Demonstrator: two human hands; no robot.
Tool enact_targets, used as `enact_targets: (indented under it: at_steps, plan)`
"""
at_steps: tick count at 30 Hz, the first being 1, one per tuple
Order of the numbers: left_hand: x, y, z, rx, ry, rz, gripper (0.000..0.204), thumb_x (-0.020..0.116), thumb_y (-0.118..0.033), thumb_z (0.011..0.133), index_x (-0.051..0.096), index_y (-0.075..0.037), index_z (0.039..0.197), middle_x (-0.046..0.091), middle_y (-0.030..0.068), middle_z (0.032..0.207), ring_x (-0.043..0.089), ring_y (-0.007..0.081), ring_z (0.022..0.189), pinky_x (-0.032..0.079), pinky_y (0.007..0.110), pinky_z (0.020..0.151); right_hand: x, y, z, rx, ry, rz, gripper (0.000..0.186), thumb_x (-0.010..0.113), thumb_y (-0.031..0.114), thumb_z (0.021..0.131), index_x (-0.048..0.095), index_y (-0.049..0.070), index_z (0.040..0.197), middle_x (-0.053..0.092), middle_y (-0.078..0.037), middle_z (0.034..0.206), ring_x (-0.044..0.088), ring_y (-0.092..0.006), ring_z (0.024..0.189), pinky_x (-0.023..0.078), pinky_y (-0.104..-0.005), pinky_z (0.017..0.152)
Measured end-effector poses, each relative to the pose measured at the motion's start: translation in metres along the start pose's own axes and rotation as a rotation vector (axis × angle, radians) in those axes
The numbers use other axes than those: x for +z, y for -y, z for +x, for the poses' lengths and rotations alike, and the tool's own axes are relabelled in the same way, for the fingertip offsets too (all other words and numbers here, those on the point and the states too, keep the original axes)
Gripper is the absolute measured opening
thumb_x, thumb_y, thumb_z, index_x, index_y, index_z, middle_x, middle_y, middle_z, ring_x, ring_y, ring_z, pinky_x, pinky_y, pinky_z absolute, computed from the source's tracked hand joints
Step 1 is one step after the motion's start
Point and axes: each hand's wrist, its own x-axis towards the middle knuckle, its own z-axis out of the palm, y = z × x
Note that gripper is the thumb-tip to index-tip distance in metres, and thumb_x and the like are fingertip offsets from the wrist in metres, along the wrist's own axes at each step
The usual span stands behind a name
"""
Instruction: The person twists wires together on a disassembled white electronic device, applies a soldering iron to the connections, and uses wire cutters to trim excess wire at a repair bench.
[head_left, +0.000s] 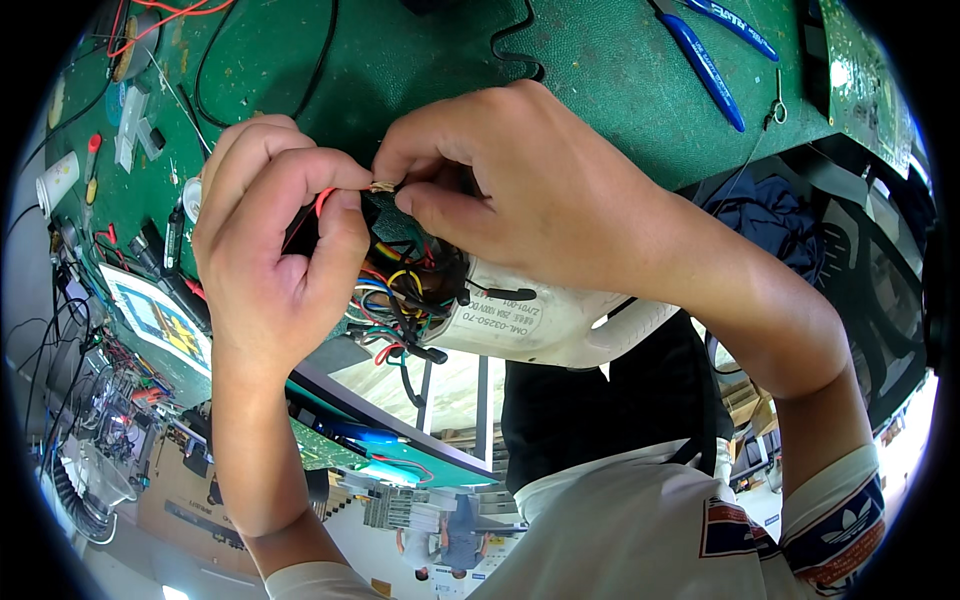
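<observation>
Thumb and forefinger of my left hand (pixel 280 225) are pinched on a red wire (pixel 324 202). The wire's bare copper end (pixel 382 187) sticks out between the fingertips of both hands. My right hand (pixel 510 175) is closed in a pinch at that copper end, its thumb and forefinger on either side. Below the hands, a bundle of coloured wires (pixel 405 285) with black sleeves and plugs comes out of a white plastic housing (pixel 530 325) with printing on it. The housing lies at the near side, in front of my body. Part of the bundle is hidden behind my hands.
A green mat (pixel 620 90) covers the bench. Blue-handled pliers (pixel 705 75) and a circuit board (pixel 865 85) lie at the far right. On the left are a paper cup (pixel 58 183), black cables and tangled wires. A dark chair (pixel 870 290) stands at right.
</observation>
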Motion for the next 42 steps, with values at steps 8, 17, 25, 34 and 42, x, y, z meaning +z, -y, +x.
enact_targets:
  at_steps: [8,17,25,34,42]
  plan:
    - [0.0016,-0.0003,0.0009,0.008,-0.023,-0.002,0.018,0.069,0.005,0.071,0.069,-0.005,0.086,0.059,0.0086,0.083,0.061,0.0291,0.085,0.050,0.038,0.081,-0.0007,0.0020,0.0010,0.017,-0.011,-0.012,0.007,0.065,0.002,0.078,0.072,0.000,0.080,0.068,-0.020,0.074,0.068,-0.0398,0.070,0.056,-0.0455,0.068]
    - [0.0011,-0.0006,0.0005,-0.003,-0.013,0.028,0.014,0.070,0.003,0.073,0.066,-0.004,0.085,0.059,0.0103,0.085,0.060,0.0311,0.086,0.050,0.039,0.082,-0.0004,0.0012,0.0003,0.019,-0.018,-0.027,0.009,0.065,0.002,0.078,0.073,-0.001,0.082,0.068,-0.022,0.074,0.068,-0.0403,0.071,0.056,-0.0458,0.069]
    - [-0.0001,-0.0019,0.0008,-0.015,0.003,0.026,0.014,0.069,0.002,0.073,0.065,-0.004,0.085,0.059,0.0108,0.087,0.060,0.0318,0.088,0.049,0.039,0.082,0.0001,0.0013,-0.0001,0.011,-0.017,0.010,0.009,0.066,0.001,0.078,0.073,-0.003,0.084,0.068,-0.022,0.073,0.068,-0.0402,0.070,0.056,-0.0455,0.069]
    - [-0.0008,-0.0027,0.0005,-0.036,0.015,0.017,0.014,0.069,0.002,0.073,0.065,-0.005,0.084,0.058,0.0103,0.086,0.059,0.0318,0.087,0.048,0.039,0.081,-0.0007,0.0031,0.0013,0.063,0.020,0.007,0.009,0.066,0.002,0.079,0.072,-0.003,0.083,0.066,-0.024,0.071,0.067,-0.0412,0.068,0.055,-0.0463,0.067]
    - [-0.0009,-0.0037,0.0028,-0.031,0.021,0.014,0.015,0.069,0.002,0.072,0.064,-0.006,0.085,0.058,0.0101,0.088,0.059,0.0312,0.088,0.047,0.039,0.080,-0.0029,0.0027,0.0001,0.092,0.008,0.073,0.017,0.068,0.003,0.078,0.070,-0.006,0.092,0.069,-0.025,0.078,0.069,-0.0415,0.073,0.056,-0.0460,0.069]
